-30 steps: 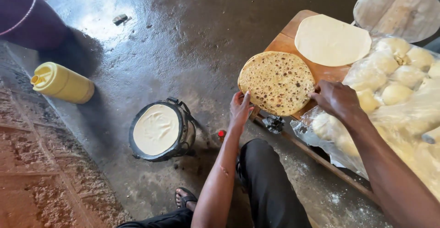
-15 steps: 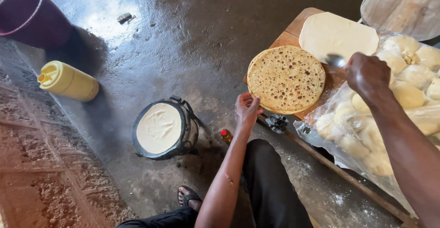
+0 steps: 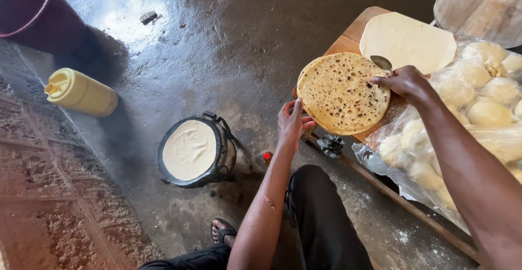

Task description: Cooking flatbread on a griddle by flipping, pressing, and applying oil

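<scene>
Hands at centre right of frame, both on cooked flatbread (image 3: pixel 342 92), browned and spotted, round, lying on wooden board (image 3: pixel 359 28). Left hand (image 3: pixel 292 124) raised from lower centre, forearm upright, fingers curled and pinched on near left edge of flatbread. Right hand (image 3: pixel 406 82) reaching in from right, arm stretched diagonally from lower right corner, fingers closed around metal spoon (image 3: pixel 381 62), fingertips pressing right edge of flatbread; spoon bowl pointing toward upper left, just beside pale raw dough sheet (image 3: pixel 408 41).

Raw dough sheet flat on same board, upper right, partly overlapped by cooked flatbread at its lower left.

Packaging: clear plastic bag (image 3: pixel 435 167) along right edge, crumpled, holding pale round dough balls (image 3: pixel 486 112). No readable label seen.

Containers: round dark stove with pan (image 3: pixel 197 151) at lower centre left on wet concrete floor, another pale flatbread filling pan. Yellow squeeze bottle (image 3: pixel 81 92) lying on its side at left, contents not visible. Dark purple bucket (image 3: pixel 32 12) at upper left corner, tilted, interior not visible. Round wooden disc (image 3: pixel 481 6) at upper right corner.
</scene>
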